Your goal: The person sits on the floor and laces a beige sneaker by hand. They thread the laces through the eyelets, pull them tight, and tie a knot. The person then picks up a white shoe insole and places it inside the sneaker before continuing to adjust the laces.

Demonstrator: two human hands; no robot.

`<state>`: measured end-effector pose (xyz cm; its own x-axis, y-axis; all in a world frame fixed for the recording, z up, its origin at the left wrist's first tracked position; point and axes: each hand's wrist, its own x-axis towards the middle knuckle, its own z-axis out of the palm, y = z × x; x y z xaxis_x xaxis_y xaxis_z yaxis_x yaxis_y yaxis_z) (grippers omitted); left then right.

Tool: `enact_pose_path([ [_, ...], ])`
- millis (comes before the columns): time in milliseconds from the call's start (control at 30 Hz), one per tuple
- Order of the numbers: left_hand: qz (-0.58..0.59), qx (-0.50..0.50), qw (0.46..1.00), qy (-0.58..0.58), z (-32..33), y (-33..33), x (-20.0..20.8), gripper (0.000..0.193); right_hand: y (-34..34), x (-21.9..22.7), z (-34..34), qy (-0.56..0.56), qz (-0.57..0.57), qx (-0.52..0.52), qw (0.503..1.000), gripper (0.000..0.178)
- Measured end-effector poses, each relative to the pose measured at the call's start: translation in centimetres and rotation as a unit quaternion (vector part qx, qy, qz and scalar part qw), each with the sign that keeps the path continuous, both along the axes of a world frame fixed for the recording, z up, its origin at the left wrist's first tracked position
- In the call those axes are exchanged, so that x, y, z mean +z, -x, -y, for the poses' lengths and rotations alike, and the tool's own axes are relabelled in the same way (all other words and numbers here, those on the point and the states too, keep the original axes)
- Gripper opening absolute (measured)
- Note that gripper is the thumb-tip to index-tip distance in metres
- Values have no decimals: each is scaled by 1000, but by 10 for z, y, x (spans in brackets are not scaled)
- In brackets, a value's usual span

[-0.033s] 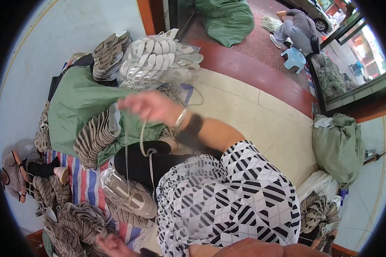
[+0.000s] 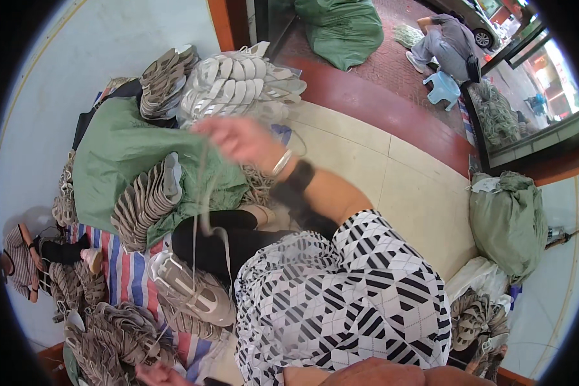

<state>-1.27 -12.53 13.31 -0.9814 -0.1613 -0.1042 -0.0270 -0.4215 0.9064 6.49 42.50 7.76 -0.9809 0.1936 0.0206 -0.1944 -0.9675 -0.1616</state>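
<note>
My right hand [image 2: 238,141], blurred, is raised in front of the green sack with its fingers closed on a pale shoelace [image 2: 204,186]. The lace hangs in a loop and runs down to a beige-and-grey shoe upper [image 2: 193,288] beside my black-clad leg [image 2: 206,241]. The upper is tilted, its toe end toward my patterned shirt. At the lower edge my left hand [image 2: 163,374] is partly cut off, next to a heap of uppers [image 2: 119,341]. Its fingers look curled together; what they hold, if anything, is too blurred to tell.
More stacked uppers [image 2: 149,201] lean on a green sack [image 2: 106,145]; pale ones [image 2: 228,83] lie behind. A striped sheet [image 2: 123,276] covers the floor at left. Two other people sit at far left and outside the doorway, near a blue stool [image 2: 442,90]. Another sack [image 2: 508,219] stands right.
My right hand has risen slightly and shifted right, drawing the lace with it, and the lace's loop has changed shape. My left hand has moved slightly down and left.
</note>
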Motion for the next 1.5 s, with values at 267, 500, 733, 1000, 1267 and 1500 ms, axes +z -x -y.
enact_pose_path([
  [267,37,264,669,693,229,13,95,32,-126,34,-162,-844,331,-339,251,30],
  [500,411,282,261,827,354,-79,215,31,-363,-62,-398,-855,382,-241,256,55],
  [733,610,381,229,657,383,-245,243,53,-398,-49,-440,-734,605,-157,264,60],
  [1000,209,269,684,645,389,-22,88,36,-168,-179,-238,-779,337,-51,526,43],
  [1267,31,-342,820,458,-72,9,-72,28,48,-49,201,-703,106,246,659,19],
  [1500,-97,-423,673,599,-141,15,-94,21,20,-71,233,-717,98,268,636,8],
])
